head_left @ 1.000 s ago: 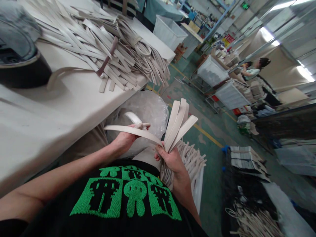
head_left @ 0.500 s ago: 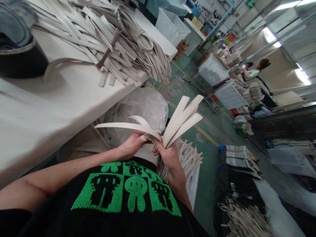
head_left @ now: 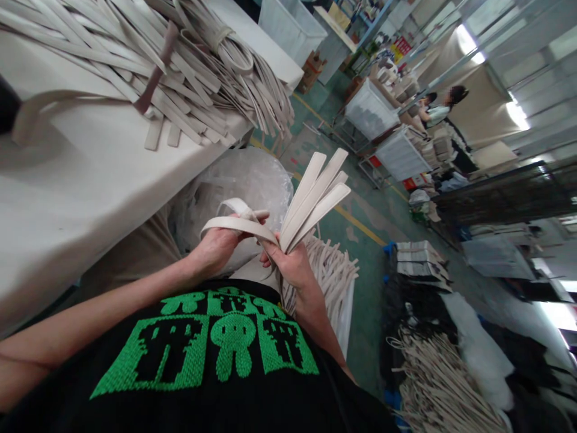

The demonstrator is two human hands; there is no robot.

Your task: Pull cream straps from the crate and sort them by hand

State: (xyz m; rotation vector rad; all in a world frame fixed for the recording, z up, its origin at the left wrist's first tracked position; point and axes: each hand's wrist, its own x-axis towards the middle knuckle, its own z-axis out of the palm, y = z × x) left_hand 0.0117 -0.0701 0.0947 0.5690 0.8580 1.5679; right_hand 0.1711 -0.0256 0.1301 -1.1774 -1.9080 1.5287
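A fan of flat beige straps (head_left: 311, 192) with rounded ends sticks up from my right hand (head_left: 293, 263), whose thumb presses across them. From this grip one strap end (head_left: 238, 224) runs left and bends into a loop around the fingers of my left hand (head_left: 220, 245). That hand is closed on the looped strap, its fingertips partly behind it. The lower parts of the bundle hang below my right hand, mostly hidden by the hand and wrist.
On the white table (head_left: 148, 192) at left lies a large pile of straps (head_left: 189, 78), with a brown band across it. A clear plastic bag (head_left: 252, 174) stands below the table edge. More straps (head_left: 331, 264) fill a bin beside my right arm. A person (head_left: 439, 108) works far off.
My left hand has moved left and bent the loose strap end back into a loop. My right hand keeps its hold on the bundle. The camera view has shifted right.
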